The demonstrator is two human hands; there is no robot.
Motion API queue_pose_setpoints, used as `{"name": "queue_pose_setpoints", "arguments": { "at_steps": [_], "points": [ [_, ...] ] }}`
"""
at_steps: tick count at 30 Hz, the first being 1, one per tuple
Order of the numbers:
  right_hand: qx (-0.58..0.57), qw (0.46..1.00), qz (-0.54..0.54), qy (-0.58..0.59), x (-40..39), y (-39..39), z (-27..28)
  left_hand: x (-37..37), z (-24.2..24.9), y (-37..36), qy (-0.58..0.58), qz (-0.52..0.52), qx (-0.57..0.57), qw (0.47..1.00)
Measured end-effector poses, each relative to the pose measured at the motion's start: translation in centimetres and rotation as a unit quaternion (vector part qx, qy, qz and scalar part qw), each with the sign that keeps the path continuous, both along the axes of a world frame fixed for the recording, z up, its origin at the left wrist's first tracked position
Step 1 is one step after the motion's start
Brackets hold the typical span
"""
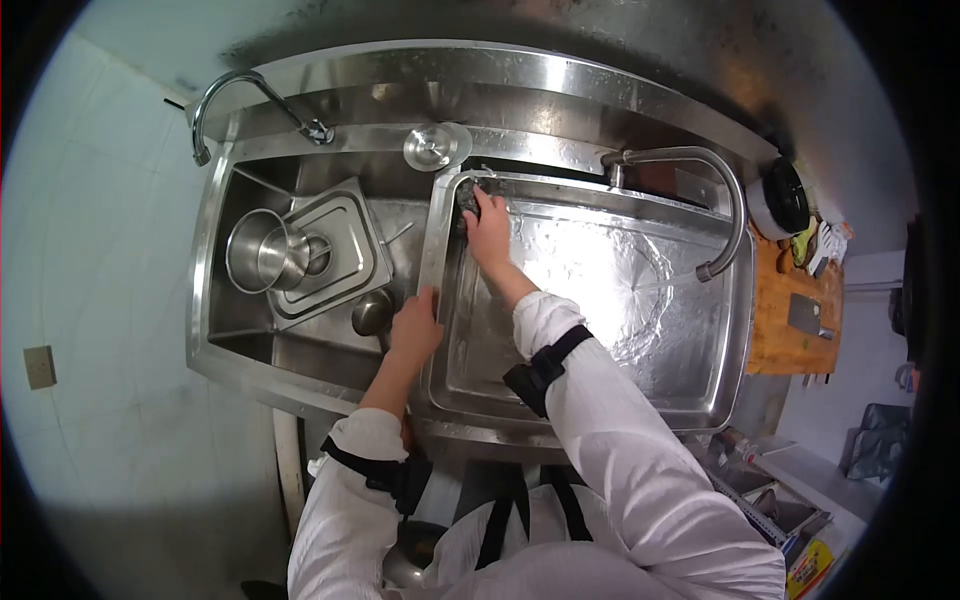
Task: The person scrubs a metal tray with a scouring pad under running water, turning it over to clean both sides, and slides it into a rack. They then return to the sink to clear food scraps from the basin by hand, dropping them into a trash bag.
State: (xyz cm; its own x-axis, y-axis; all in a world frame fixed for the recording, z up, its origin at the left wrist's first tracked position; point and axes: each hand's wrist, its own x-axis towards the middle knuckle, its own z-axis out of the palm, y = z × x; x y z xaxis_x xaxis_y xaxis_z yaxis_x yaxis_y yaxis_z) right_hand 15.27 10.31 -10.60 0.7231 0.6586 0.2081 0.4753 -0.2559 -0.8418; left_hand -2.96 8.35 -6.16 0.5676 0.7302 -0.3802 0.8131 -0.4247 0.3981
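Note:
A large shallow metal tray (590,395), wet and shiny inside, lies over the right sink basin. My left hand (415,328) is closed at the tray's left rim, with some of its fingers hidden. At the tray's far left corner my right hand (488,230) presses a dark grey scouring pad (467,198) against the inner wall. The pad is partly covered by the fingers. Just left of my left hand, a ladle's round bowl (373,312) rests in the left basin.
The left basin (240,325) holds a metal lid (335,285) and metal pots (255,250). Curved faucets (240,78) (735,185) rise behind both basins. A small metal bowl (432,147) sits on the ledge. At right, a cleaver (804,314) lies on a wooden board (775,335).

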Motion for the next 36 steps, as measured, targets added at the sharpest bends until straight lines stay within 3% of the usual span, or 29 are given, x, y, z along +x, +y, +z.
{"name": "queue_pose_setpoints", "arguments": {
  "at_steps": [4, 8, 12, 16, 20, 22, 24, 26, 29, 34, 36],
  "points": [
    [0.07, 0.996, -0.017, 0.052, -1.6, -0.3, -0.7, 0.2, 0.5, 0.1, -0.018, 0.003, -0.018, 1.0],
    [0.021, 0.974, 0.219, 0.051, -3.3, -6.9, -1.0, 0.0, 0.9, 0.4, -0.043, -0.007, -0.035, 0.998],
    [-0.026, 0.955, 0.27, 0.115, -7.2, -11.9, 1.9, -0.7, 0.2, 1.8, -0.081, -0.031, -0.084, 0.993],
    [-0.071, 0.938, 0.306, 0.147, -9.7, -14.6, 2.2, -0.5, -0.4, 2.6, -0.042, 0.033, -0.201, 0.978],
    [-0.06, 0.937, 0.326, 0.111, -12.0, -17.1, 1.5, 0.7, 0.7, 1.6, -0.008, 0.003, -0.137, 0.991],
    [-0.086, 0.924, 0.359, 0.096, -12.8, -17.6, 1.0, 0.5, 0.0, 1.0, 0.009, -0.047, -0.032, 0.998],
    [-0.078, 0.923, 0.371, 0.061, -12.7, -18.7, 1.1, 0.6, -0.2, 0.5, 0.02, -0.035, -0.025, 0.999],
    [-0.163, 0.873, 0.458, 0.032, -12.2, -19.6, 1.8, 1.0, 0.2, 0.2, 0.03, -0.022, -0.016, 0.999],
    [-0.195, 0.845, 0.498, 0.0, -7.7, -23.0, 3.8, 0.6, 0.5, -0.4, 0.029, -0.027, 0.014, 0.999],
    [-0.278, 0.831, 0.479, -0.05, 2.1, -31.2, 7.1, 0.7, 0.4, -0.5, 0.025, -0.017, 0.02, 0.999],
    [-0.268, 0.849, 0.449, -0.074, 5.1, -32.4, 8.1, 0.8, 0.5, -0.3, 0.021, -0.018, 0.02, 0.999]
  ]
}}
